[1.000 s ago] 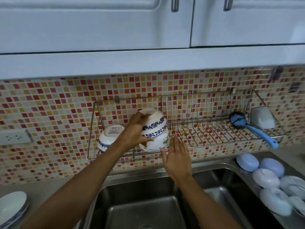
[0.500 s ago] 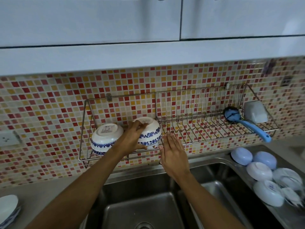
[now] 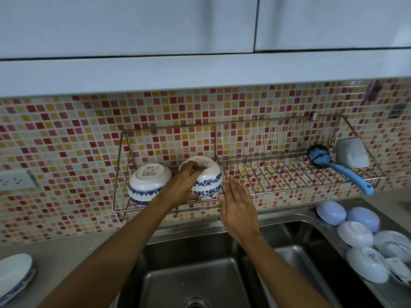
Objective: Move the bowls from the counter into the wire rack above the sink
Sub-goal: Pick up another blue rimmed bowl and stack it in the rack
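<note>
A wire rack [image 3: 278, 190] hangs on the tiled wall above the sink. In its left part, a white bowl with blue flower bands [image 3: 149, 183] lies upside down. Beside it on the right is a second such bowl [image 3: 210, 178], also upside down, resting on the rack wires. My left hand [image 3: 185, 185] grips this second bowl from its left side, fingers over the base. My right hand [image 3: 239, 205] is flat and open just right of the bowl, in front of the rack's front rail, holding nothing.
A blue-handled brush [image 3: 340, 170] and a white container [image 3: 352, 155] sit at the rack's right end. Several pale blue and white bowls [image 3: 355, 233] lie upside down right of the steel sink [image 3: 195, 274]. Stacked plates [image 3: 13, 274] rest on the counter at far left.
My left hand has lowered the second bowl from above the rack's front down onto its wires beside the first bowl. My right hand stayed open next to it.
</note>
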The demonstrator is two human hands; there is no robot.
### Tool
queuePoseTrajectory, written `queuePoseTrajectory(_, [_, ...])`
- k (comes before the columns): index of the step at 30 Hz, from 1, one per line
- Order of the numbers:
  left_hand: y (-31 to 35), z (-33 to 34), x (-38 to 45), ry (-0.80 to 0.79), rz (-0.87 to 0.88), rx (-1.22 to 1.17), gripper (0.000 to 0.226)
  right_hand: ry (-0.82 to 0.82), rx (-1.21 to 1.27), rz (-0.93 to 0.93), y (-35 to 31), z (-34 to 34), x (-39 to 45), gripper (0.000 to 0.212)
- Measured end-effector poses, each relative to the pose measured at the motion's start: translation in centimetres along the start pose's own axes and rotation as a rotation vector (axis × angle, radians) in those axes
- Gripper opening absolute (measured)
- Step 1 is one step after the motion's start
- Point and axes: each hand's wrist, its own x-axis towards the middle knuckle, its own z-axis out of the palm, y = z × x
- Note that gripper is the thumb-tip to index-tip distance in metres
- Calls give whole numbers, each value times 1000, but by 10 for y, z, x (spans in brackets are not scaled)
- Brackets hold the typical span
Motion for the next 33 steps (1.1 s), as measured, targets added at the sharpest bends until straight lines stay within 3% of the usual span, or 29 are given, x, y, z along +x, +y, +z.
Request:
queuePoseTrajectory(6, [-5, 3, -5, 70, -25, -145, 89, -2, 17, 10, -1, 0, -1, 56])
queuePoseTrajectory(10, [-10, 9, -11, 134, -207, -316, 82, 0, 47, 17, -2, 0, 0, 57])
queuePoseTrajectory(16, [-9, 5, -10, 83, -191, -345, 72, 38, 212, 133, -10, -4, 19, 57])
queuePoseTrajectory(20, [-7, 1, -21, 242, -215, -274, 60, 30, 269, 79, -18, -9, 36, 64])
queuePoseTrajectory(24, [-27, 8, -52, 387, -459, -162, 55, -22, 273, 17, -23, -6, 50, 72])
queuePoseTrajectory(28, [-38, 18, -76, 304, -482, -6, 69, -22, 231, 32, -23, 1, 45, 69])
queuePoseTrajectory(33, [-42, 18, -78, 258, -445, -12, 75, -40, 232, 11, -22, -1, 45, 59])
